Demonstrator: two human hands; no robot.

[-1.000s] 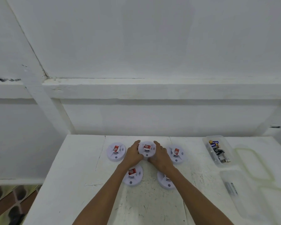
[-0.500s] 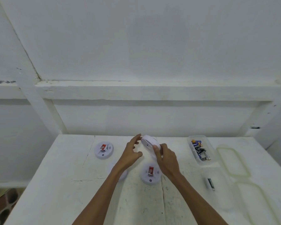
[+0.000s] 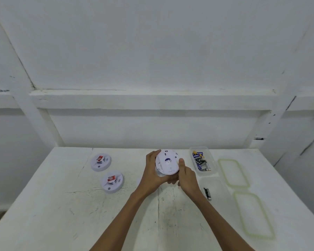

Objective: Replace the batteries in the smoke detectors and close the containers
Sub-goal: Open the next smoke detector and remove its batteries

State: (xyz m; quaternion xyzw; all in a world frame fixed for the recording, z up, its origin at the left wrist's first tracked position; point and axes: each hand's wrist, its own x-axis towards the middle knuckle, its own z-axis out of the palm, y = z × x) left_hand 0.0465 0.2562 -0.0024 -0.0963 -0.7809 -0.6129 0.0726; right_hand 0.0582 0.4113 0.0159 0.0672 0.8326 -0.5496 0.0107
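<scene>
Both my hands hold one white smoke detector [image 3: 167, 163] above the table, its flat back turned toward me. My left hand [image 3: 152, 172] grips its left edge and my right hand [image 3: 186, 175] grips its right edge with the thumb up. Two other detectors lie face up with red labels: one [image 3: 100, 161] at the far left, one [image 3: 112, 182] nearer. A clear container [image 3: 211, 163] full of batteries stands to the right. In front of it a second clear container [image 3: 219, 189] holds a single battery [image 3: 207, 193]. More detectors may lie hidden under my hands.
Two green-rimmed clear lids lie flat at the right, one further back [image 3: 233, 173] and one nearer [image 3: 253, 215]. The white table [image 3: 80, 214] ends at a white wall behind and drops off at the left and right edges.
The detector was lifted off the table and turned over so its back faces me. My left hand, open beside it half a second ago, now grips it. The camera view shifted left.
</scene>
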